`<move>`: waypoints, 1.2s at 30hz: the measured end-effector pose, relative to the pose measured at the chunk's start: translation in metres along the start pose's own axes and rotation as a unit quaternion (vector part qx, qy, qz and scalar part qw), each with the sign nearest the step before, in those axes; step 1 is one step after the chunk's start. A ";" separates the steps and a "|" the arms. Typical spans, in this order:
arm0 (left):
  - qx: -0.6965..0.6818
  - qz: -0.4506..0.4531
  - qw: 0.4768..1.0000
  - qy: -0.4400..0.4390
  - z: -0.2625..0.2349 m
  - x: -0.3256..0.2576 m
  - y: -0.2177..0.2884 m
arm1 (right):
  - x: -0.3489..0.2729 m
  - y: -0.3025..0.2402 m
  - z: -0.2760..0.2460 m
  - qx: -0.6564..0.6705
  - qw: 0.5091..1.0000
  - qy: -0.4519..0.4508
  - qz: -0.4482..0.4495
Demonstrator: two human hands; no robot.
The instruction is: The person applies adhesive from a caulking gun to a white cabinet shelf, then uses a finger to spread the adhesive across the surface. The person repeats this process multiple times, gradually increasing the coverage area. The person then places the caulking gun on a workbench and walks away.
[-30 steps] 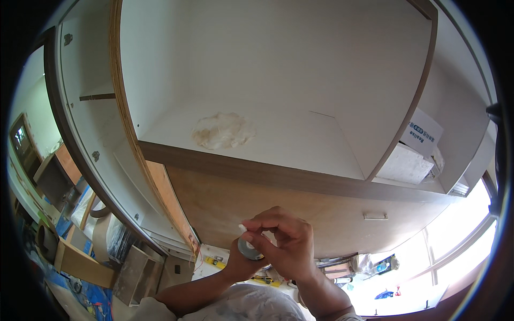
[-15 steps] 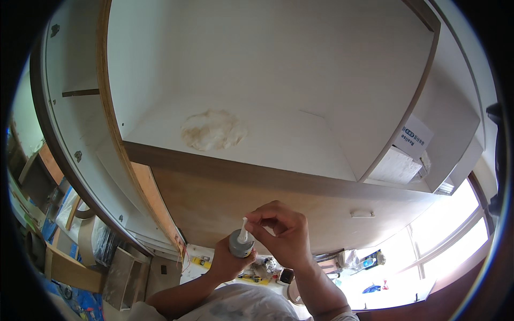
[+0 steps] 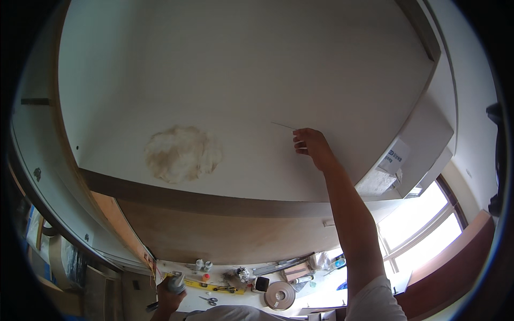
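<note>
The grey bottle (image 3: 175, 284) is over the left end of the tabletop (image 3: 194, 294), and the left hand (image 3: 168, 300) has its grip wrapped around it. Up past the tabletop, the right hand (image 3: 311, 146) is by a thin line (image 3: 281, 125); I can't tell if its grip pinches anything

The right hand (image 3: 313, 147) has left the bottle (image 3: 176, 283) and reaches into the cabinet (image 3: 241, 80), fingers (image 3: 303, 134) at a thin dark line (image 3: 281, 125). The left hand (image 3: 168, 300) holds the bottle lower, farther left. Scissors (image 3: 212, 300) now show on the counter (image 3: 193, 303).
</note>
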State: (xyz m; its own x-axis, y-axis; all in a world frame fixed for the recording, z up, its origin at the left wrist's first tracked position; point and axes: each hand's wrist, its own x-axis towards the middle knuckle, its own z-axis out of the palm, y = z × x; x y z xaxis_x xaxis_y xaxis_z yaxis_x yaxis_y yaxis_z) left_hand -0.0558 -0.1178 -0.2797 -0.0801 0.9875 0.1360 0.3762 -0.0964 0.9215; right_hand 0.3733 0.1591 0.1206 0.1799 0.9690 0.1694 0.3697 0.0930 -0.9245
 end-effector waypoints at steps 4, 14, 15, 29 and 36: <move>-0.027 -0.089 0.995 -0.035 -0.013 -0.050 -0.107 | 0.080 0.024 0.008 -0.054 0.997 0.034 0.053; 0.047 -0.209 0.976 -0.048 -0.061 -0.208 -0.225 | 0.174 0.061 0.018 -0.413 0.909 -0.008 -0.047; 0.049 -0.238 0.968 -0.054 -0.063 -0.215 -0.227 | 0.175 0.059 0.018 -0.403 0.915 -0.001 -0.012; 0.028 -0.269 0.960 -0.072 -0.077 -0.182 -0.212 | 0.224 0.074 0.015 -0.652 0.753 -0.060 -0.058; -0.003 -0.371 0.928 -0.032 -0.066 -0.178 -0.233 | 0.210 0.048 0.043 -0.744 0.666 -0.061 -0.013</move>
State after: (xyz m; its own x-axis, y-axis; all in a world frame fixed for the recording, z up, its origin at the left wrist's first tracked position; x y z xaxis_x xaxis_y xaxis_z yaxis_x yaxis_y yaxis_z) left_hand -0.1898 -0.2789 -0.4951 -0.2602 0.7883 -0.5576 0.2336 0.6117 0.7558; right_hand 0.3893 0.3768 0.0974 0.1145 0.9913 0.0651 0.8811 -0.1316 0.4542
